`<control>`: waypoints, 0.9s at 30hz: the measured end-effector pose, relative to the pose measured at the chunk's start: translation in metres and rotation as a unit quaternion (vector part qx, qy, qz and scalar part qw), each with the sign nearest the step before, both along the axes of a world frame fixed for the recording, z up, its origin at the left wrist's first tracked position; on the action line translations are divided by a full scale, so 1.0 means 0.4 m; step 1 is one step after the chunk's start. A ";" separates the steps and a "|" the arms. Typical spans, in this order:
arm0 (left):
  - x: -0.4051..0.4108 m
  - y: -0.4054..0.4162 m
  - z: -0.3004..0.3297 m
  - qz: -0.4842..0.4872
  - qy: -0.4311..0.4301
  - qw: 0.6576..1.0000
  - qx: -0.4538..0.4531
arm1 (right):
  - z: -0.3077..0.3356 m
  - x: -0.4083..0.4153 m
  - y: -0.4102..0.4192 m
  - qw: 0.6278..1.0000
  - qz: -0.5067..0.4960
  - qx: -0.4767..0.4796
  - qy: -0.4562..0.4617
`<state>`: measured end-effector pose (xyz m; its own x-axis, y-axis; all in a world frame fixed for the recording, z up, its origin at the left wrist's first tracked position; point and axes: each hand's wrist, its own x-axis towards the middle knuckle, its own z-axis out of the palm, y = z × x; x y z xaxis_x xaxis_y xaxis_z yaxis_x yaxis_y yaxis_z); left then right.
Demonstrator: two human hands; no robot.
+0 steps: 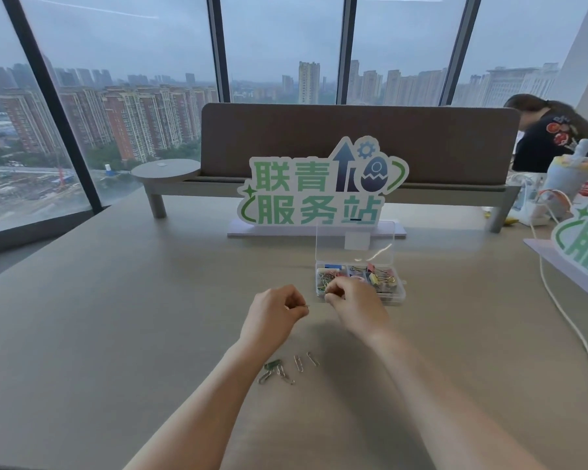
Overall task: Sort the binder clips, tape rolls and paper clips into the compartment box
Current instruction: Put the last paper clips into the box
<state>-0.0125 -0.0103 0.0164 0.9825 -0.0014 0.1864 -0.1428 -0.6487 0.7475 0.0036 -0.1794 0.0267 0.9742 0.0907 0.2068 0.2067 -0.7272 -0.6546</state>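
Paper clips [287,368] are what is left: a few silver ones and a green one lie loose on the table [116,317] near the forearms, their long axes mostly running away from the person with some splayed, while the box [392,296] already holds binder clips [381,278], coloured clips and what may be tape. Judging by that, the sorting is nearly done. The left hand [274,312] pinches one clip pointing right toward the box, and the right hand [352,296], fingers curled, hangs over the box's near-left compartment; whether it holds anything I cannot tell.
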 end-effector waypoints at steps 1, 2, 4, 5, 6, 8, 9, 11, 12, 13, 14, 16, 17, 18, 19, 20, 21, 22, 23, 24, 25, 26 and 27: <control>0.018 -0.016 0.005 0.002 -0.003 1.000 -0.003 | 0.006 0.017 -0.008 1.000 -0.013 0.004 -0.006; 0.037 -0.032 0.010 0.002 -0.004 1.000 -0.003 | 0.010 0.034 -0.016 1.000 -0.024 0.005 -0.009; 0.073 -0.061 0.019 0.001 -0.006 1.000 0.000 | 0.017 0.066 -0.027 0.999 -0.038 -0.005 -0.006; 0.091 -0.075 0.024 0.001 -0.006 1.000 0.000 | 0.017 0.081 -0.032 0.999 -0.041 -0.015 -0.004; 0.109 -0.087 0.027 0.000 -0.007 1.000 0.002 | 0.018 0.094 -0.035 0.999 -0.042 -0.026 -0.001; 0.142 -0.109 0.031 -0.006 -0.007 1.000 0.012 | 0.017 0.117 -0.041 0.998 -0.038 -0.042 0.008; 0.156 -0.117 0.031 -0.009 -0.007 1.000 0.019 | 0.015 0.128 -0.043 0.998 -0.037 -0.049 0.011; 0.181 -0.128 0.029 -0.017 -0.007 0.999 0.035 | 0.012 0.144 -0.047 0.997 -0.036 -0.064 0.015; 0.191 -0.131 0.026 -0.021 -0.007 0.999 0.042 | 0.011 0.150 -0.048 0.997 -0.038 -0.070 0.018; 0.197 -0.132 0.023 -0.024 -0.005 0.999 0.047 | 0.010 0.155 -0.050 0.996 -0.038 -0.076 0.023; 0.202 -0.132 0.020 -0.025 -0.002 0.998 0.051 | 0.009 0.158 -0.051 0.995 -0.037 -0.083 0.029; 0.208 -0.130 0.012 -0.024 0.003 0.998 0.057 | 0.003 0.163 -0.053 0.994 -0.035 -0.096 0.040; 0.210 -0.129 0.007 -0.023 0.004 0.998 0.059 | 0.000 0.164 -0.054 0.993 -0.034 -0.101 0.043; 0.212 -0.127 0.003 -0.024 0.006 0.998 0.059 | -0.003 0.165 -0.055 0.993 -0.034 -0.105 0.046; 0.213 -0.126 0.001 -0.025 0.010 0.998 0.058 | -0.007 0.166 -0.056 0.992 -0.032 -0.109 0.049; 0.213 -0.125 -0.001 -0.027 0.016 0.998 0.055 | -0.009 0.165 -0.057 0.992 -0.027 -0.113 0.050; 0.213 -0.124 -0.002 -0.030 0.021 0.998 0.048 | -0.011 0.164 -0.058 0.992 -0.023 -0.116 0.050; 0.213 -0.122 -0.003 -0.031 0.023 0.998 0.039 | -0.012 0.163 -0.059 0.992 -0.019 -0.115 0.048; 0.211 -0.120 -0.003 -0.031 0.023 0.999 0.029 | -0.013 0.162 -0.060 0.993 -0.017 -0.108 0.045; 0.208 -0.117 -0.003 -0.029 0.019 0.999 0.021 | -0.014 0.162 -0.062 0.994 -0.018 -0.098 0.038; 0.206 -0.113 -0.002 -0.027 0.013 0.999 0.017 | -0.016 0.163 -0.063 0.996 -0.020 -0.085 0.028; 0.203 -0.108 -0.001 -0.025 0.004 1.000 0.018 | -0.016 0.162 -0.065 0.997 -0.024 -0.072 0.018; 0.200 -0.102 0.000 -0.023 -0.006 1.000 0.019 | -0.014 0.159 -0.066 0.998 -0.031 -0.060 0.009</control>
